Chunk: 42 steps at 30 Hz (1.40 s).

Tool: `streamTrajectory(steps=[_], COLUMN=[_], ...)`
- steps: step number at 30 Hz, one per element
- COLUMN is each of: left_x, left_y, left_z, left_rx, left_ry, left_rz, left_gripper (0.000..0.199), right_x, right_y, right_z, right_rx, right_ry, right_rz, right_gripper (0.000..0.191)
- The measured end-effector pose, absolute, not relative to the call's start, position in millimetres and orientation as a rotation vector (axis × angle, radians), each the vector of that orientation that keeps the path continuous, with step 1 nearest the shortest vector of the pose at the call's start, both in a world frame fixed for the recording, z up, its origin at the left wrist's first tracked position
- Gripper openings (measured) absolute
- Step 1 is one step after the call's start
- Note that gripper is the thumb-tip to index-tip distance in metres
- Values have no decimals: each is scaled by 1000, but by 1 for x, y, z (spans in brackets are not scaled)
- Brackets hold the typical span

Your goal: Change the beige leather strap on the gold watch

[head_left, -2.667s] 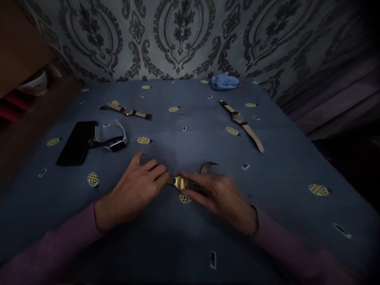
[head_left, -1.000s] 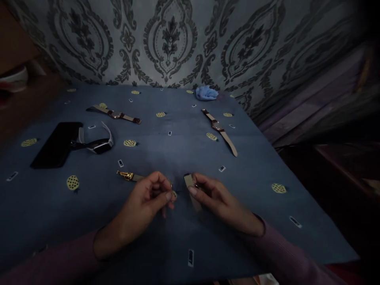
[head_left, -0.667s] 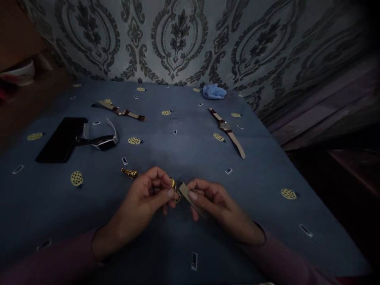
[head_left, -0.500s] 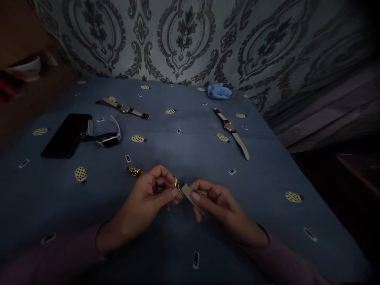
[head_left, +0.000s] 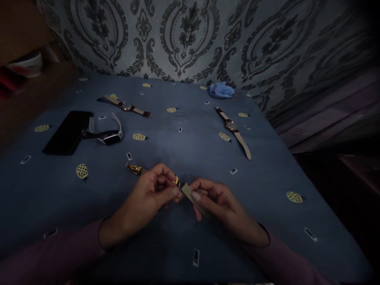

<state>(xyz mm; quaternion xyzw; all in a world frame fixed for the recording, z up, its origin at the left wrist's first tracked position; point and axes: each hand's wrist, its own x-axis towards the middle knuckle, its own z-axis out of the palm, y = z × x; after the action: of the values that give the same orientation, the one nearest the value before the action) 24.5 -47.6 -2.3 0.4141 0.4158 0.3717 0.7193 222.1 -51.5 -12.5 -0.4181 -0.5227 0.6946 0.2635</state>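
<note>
My left hand (head_left: 154, 188) pinches a gold-coloured wristwatch (head_left: 177, 181) at its case, which the fingers mostly cover. A strap with a gold clasp (head_left: 135, 169) sticks out on the far side of that hand, over the table. Between the thumb and fingers of my right hand (head_left: 218, 198) is a beige watch strap (head_left: 190, 193). The strap's end meets the edge of the watch case. Whether the two are joined I cannot tell.
Two wristwatches with brown and beige straps lie farther back, one on the left (head_left: 126, 107) and one on the right (head_left: 231, 126). A black phone (head_left: 67, 132) and a smartwatch (head_left: 112, 138) lie at left. A crumpled blue cloth (head_left: 221, 90) sits by the patterned wall (head_left: 142, 47).
The view has shifted slightly. Both hands keep the same grip on the watch and strap, with hardly any movement.
</note>
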Motion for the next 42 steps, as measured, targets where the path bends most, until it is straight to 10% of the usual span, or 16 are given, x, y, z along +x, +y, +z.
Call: streamTrajectory(steps=[42], left_x=[27], left_y=[-50], left_z=[-4], left_rx=[908], left_ry=[860], left_rz=[898], left_gripper=[21], right_x=[224], right_y=[-53], right_z=[-11], right_rx=[-1087], right_ry=[-1320], right_rz=[2008], right_gripper=[29])
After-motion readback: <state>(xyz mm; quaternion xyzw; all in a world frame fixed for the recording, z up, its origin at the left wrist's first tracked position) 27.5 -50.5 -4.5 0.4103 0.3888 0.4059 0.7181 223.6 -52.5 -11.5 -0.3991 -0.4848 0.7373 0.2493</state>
